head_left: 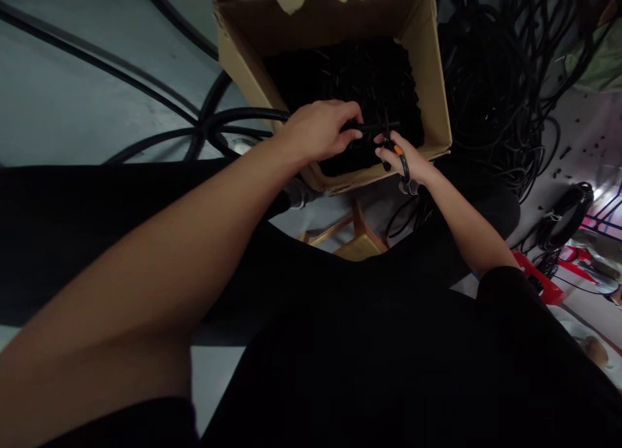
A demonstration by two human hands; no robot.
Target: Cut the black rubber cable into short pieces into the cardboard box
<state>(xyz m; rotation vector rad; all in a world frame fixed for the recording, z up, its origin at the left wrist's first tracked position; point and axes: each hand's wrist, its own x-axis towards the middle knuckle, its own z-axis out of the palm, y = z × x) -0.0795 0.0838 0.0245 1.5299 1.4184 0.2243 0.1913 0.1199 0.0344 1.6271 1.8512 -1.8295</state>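
Observation:
Over the cardboard box (440, 79), my left hand (323, 127) is closed around a black tube (253, 114), which runs in from the left and sticks out past my fingers. My right hand (408, 160) is wrapped around scissors (405, 166) with black and orange handles. Their blades are at the tube's free end, beyond my left fingertips; dark surroundings hide whether they touch it. Inside the box lie many short black pieces (359, 72), heaped well below the rim. The box's near edge is close to my knees.
Long black tubes (97, 63) loop across the grey floor at left. A large tangle of black tubing (495, 79) lies right of the box, with a coiled bundle (566, 215) farther right. A wooden stool (359, 244) shows between my legs. A red object (539, 280) lies at right.

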